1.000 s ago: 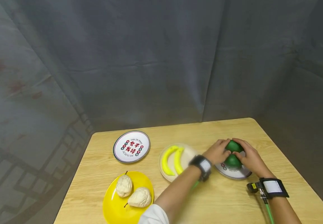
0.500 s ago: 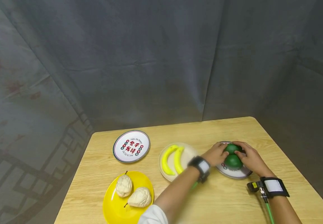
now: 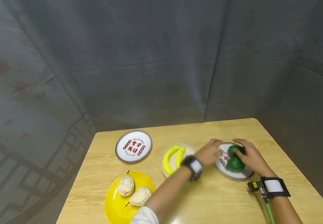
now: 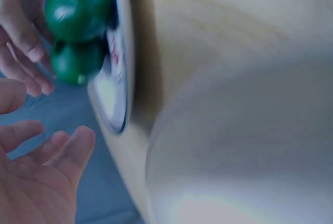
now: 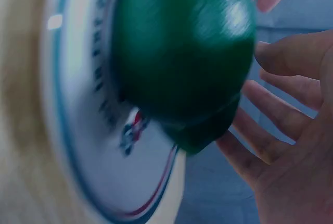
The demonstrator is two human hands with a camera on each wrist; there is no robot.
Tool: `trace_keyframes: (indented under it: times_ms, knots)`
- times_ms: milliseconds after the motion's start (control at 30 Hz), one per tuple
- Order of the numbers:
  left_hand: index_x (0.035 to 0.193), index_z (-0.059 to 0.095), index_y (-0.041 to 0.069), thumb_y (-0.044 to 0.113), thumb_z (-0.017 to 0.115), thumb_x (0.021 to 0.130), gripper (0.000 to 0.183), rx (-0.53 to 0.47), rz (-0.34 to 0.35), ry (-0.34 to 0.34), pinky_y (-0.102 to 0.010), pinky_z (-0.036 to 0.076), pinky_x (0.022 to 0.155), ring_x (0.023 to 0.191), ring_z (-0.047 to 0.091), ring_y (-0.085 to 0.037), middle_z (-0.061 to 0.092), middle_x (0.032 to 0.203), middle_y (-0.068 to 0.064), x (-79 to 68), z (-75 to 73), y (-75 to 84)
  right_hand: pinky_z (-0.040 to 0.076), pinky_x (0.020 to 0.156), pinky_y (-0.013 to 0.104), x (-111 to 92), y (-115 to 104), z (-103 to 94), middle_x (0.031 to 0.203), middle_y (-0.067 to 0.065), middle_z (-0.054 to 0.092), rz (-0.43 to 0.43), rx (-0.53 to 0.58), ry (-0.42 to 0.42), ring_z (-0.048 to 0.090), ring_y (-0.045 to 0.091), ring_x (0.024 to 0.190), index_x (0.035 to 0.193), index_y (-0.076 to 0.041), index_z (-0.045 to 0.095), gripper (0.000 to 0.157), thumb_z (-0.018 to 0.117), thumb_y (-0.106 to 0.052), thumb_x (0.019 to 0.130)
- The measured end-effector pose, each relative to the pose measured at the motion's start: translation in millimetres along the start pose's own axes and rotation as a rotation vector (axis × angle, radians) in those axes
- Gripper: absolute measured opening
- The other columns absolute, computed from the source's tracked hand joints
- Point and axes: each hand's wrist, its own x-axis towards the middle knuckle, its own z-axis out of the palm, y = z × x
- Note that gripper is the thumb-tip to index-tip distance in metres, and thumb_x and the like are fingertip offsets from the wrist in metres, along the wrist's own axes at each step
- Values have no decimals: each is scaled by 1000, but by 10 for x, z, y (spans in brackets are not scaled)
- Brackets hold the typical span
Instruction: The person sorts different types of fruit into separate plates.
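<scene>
Two glossy green fruits, a nearer one (image 3: 235, 164) and a farther one (image 3: 232, 150), sit together on a white printed plate (image 3: 222, 169) at the table's right. My right hand (image 3: 254, 159) is at their right side, its fingers loosely spread; in the right wrist view the fingertips (image 5: 247, 91) lie close to the fruit, and contact is hard to tell. My left hand (image 3: 208, 152) is just left of that plate, apart from the fruits. Its fingers (image 4: 78, 148) are relaxed with nothing in them.
A beige plate (image 3: 165, 155) with two yellow bananas (image 3: 167, 160) lies partly under my left forearm. At the front left, a yellow plate (image 3: 113, 205) bears two cream pear-shaped fruits (image 3: 126, 185). Another printed plate (image 3: 133, 146) stands at the back left. Grey curtains (image 3: 150, 77) surround the table.
Both hands were around the two green fruits on the plate. My left hand has since drawn away to the left, leaving them uncovered on that side. The right hand stays beside them, fingers looser.
</scene>
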Motion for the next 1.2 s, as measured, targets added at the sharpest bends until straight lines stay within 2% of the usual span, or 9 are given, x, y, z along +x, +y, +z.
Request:
trace_keyframes:
  times_ms: [133,333,400,533,700,900,1033,1100,1200]
  knots:
    - [153,31,17,38,36,105,52,-4,3,35,-26,38,114,139,42,-13,34,155,0,-195,-294,-91,41,94,67,88,-132,36,144,24,45,-55,-8,13,44,48,128,142,-4,46,47,58,-17,98]
    - [151,33,13,40,38,105,54,-9,-36,89,-32,39,114,141,39,-19,35,155,-4,-498,-658,-275,42,95,64,228,-430,155,148,18,43,-137,15,-44,43,43,131,144,-9,44,49,57,-25,99]
    - [151,34,14,40,39,104,53,-7,-59,101,-35,39,114,141,39,-20,35,154,-4,-589,-738,-331,42,97,63,266,-539,208,148,16,43,-160,20,-58,42,41,133,145,-10,44,49,56,-26,99]
    - [150,36,15,39,41,104,52,0,-107,125,-37,39,114,141,39,-21,36,154,-4,-794,-828,-456,39,103,63,354,-714,387,148,12,45,-227,36,-82,39,38,138,143,-13,46,47,59,-19,98]
    - [148,40,13,35,47,102,51,-24,-165,164,-39,42,112,138,43,-22,40,151,-7,-1041,-818,-581,38,108,60,458,-870,651,147,7,47,-287,70,-130,41,33,137,141,-15,49,47,61,-13,95]
    - [141,47,9,33,53,100,48,-24,-259,208,-37,52,99,124,53,-25,47,143,-12,-1188,-655,-514,41,108,57,599,-915,951,141,15,52,-417,67,-155,47,35,132,134,-6,55,44,64,-6,91]
    - [134,54,5,28,57,96,44,96,-255,256,-27,56,84,111,57,-23,55,130,-13,-1203,-459,-480,41,109,55,703,-860,1167,141,18,53,-463,35,-188,47,35,132,133,-4,57,46,64,1,88]
    - [127,60,5,27,59,95,39,183,-239,268,-26,55,86,111,57,-23,57,128,-13,-1201,-350,-467,39,110,55,730,-823,1250,144,16,50,-451,19,-223,45,33,134,136,-7,55,48,63,-1,89]
    - [118,66,9,26,64,91,32,305,-222,280,-33,51,100,120,55,-27,57,133,-14,-1207,-224,-444,38,112,53,737,-793,1333,148,14,47,-429,0,-274,42,31,138,139,-12,53,51,62,-4,90]
